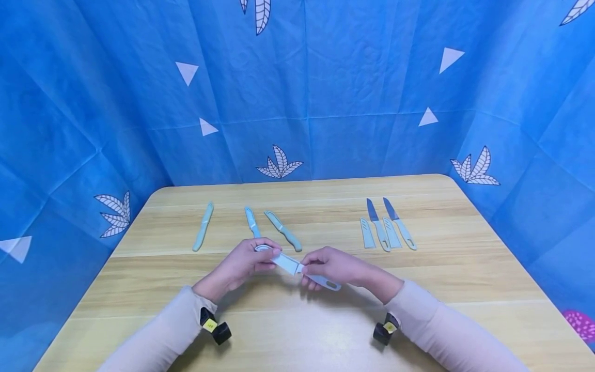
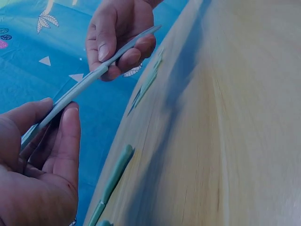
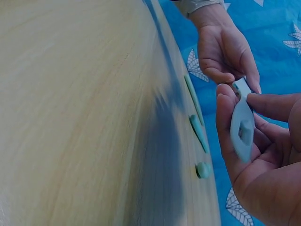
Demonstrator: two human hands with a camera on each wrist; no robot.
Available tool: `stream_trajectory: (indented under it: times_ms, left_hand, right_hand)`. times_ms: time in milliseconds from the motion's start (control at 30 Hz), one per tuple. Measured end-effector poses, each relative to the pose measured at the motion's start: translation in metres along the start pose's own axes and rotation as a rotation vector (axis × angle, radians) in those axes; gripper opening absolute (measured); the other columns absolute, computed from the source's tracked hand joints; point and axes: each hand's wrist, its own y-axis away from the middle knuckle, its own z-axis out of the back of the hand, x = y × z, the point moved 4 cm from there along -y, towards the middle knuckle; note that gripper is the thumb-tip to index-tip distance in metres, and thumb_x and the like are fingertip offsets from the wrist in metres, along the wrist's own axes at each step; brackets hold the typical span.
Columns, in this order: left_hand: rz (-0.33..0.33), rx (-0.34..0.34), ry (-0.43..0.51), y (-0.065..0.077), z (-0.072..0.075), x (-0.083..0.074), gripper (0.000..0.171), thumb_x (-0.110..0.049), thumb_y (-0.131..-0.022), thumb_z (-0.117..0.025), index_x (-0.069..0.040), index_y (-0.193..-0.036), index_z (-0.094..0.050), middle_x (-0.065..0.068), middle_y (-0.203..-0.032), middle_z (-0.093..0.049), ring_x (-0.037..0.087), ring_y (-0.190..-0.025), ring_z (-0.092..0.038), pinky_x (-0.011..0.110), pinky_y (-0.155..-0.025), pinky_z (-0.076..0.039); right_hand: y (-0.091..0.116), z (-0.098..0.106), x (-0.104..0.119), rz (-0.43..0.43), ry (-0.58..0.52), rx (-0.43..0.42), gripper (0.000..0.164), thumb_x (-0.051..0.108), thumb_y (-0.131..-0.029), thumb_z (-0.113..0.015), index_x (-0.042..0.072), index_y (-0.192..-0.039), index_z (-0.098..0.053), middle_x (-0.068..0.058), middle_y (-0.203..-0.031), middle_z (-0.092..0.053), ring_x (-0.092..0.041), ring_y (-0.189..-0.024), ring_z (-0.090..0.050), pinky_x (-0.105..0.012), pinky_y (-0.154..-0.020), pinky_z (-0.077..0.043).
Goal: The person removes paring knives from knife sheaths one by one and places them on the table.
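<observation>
Above the middle of the table, a pale blue-green knife is held between both hands, its blade inside a sheath. My left hand pinches the sheath between thumb and fingers. The knife's handle, with a slot near its end, is gripped by my right hand, thumb on top near the sheath's mouth. In the left wrist view the sheath and handle form one slanted line. The right wrist view shows the handle lying across the curled fingers, with the left hand beyond it.
Three sheathed knives lie behind the hands: one at left, one near the left hand, one at centre. At right, two bare-bladed knives lie beside two separate sheaths. A blue curtain surrounds the table.
</observation>
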Motion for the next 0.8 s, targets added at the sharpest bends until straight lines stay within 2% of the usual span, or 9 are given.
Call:
stream_trajectory:
  times_ms: [233,400,567,800]
  left_hand:
    - [0.007,0.001,0.104,-0.001,-0.004,0.001,0.035,-0.019,-0.078,-0.068,0.004,-0.103,-0.057,0.019,-0.101,-0.058,0.027,-0.088,-0.06,0.04,-0.085,-0.048]
    - [-0.001,0.065,0.22,0.0,-0.009,-0.001,0.036,-0.02,-0.083,-0.063,0.005,-0.108,-0.055,0.016,-0.097,-0.062,0.025,-0.089,-0.061,0.041,-0.088,-0.046]
    - [-0.019,0.131,0.343,0.002,-0.016,-0.002,0.034,-0.021,-0.09,-0.053,0.004,-0.113,-0.053,0.018,-0.104,-0.061,0.027,-0.098,-0.058,0.041,-0.093,-0.041]
    - [-0.028,0.171,0.479,0.003,-0.025,0.0,0.039,-0.026,-0.093,-0.046,0.004,-0.117,-0.05,0.023,-0.114,-0.055,0.035,-0.109,-0.05,0.04,-0.095,-0.039]
  right_hand:
    - [0.001,0.003,0.002,0.012,-0.018,-0.017,0.026,0.017,-0.091,-0.051,-0.004,-0.104,-0.058,-0.024,-0.092,-0.062,-0.036,-0.078,-0.061,-0.045,-0.069,-0.054]
    - [0.003,0.005,0.004,0.02,-0.034,-0.022,0.026,0.017,-0.091,-0.051,-0.003,-0.105,-0.058,-0.025,-0.093,-0.061,-0.041,-0.081,-0.059,-0.044,-0.069,-0.054]
    - [0.004,0.006,0.005,0.029,-0.052,-0.02,0.026,0.017,-0.091,-0.051,-0.004,-0.105,-0.058,-0.025,-0.093,-0.06,-0.043,-0.081,-0.058,-0.044,-0.07,-0.054]
    - [0.005,0.009,0.003,0.014,-0.079,-0.031,0.026,0.017,-0.091,-0.051,-0.005,-0.104,-0.058,-0.023,-0.092,-0.061,-0.037,-0.079,-0.06,-0.043,-0.07,-0.054]
